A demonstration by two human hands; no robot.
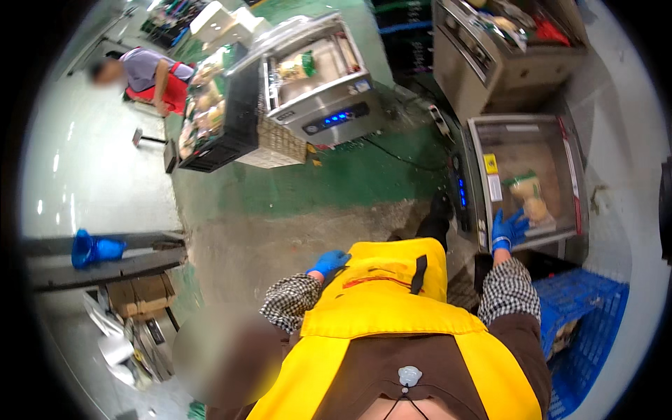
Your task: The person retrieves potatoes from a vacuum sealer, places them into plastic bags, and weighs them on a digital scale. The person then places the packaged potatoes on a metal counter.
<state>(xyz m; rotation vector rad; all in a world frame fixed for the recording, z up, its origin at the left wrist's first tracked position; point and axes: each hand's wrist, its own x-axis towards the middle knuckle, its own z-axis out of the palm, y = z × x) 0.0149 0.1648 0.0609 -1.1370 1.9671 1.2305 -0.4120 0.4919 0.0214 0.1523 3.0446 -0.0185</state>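
Observation:
My right hand [508, 231], in a blue glove, lies spread on the near edge of the clear lid of a chamber vacuum sealer [530, 142] at my right. Beneath this lid shows a clear, green-marked bag of pale food [529, 194]; what the food is I cannot tell. On that machine's side a control panel [462, 191] glows blue. My left hand [331, 262], gloved in blue too, hangs beside my yellow apron [394, 283]. Its fingers are partly hidden against the apron, and I see nothing held in it.
Ahead, a second vacuum sealer [336, 115] contains a similar bag [296, 65]. Beside it, a black crate [231, 115] of bagged food sits on a pale crate [275, 144]. A person [152, 73] works beyond. A blue crate [593, 325] stands at my right; a power strip [440, 121] and cable cross the floor.

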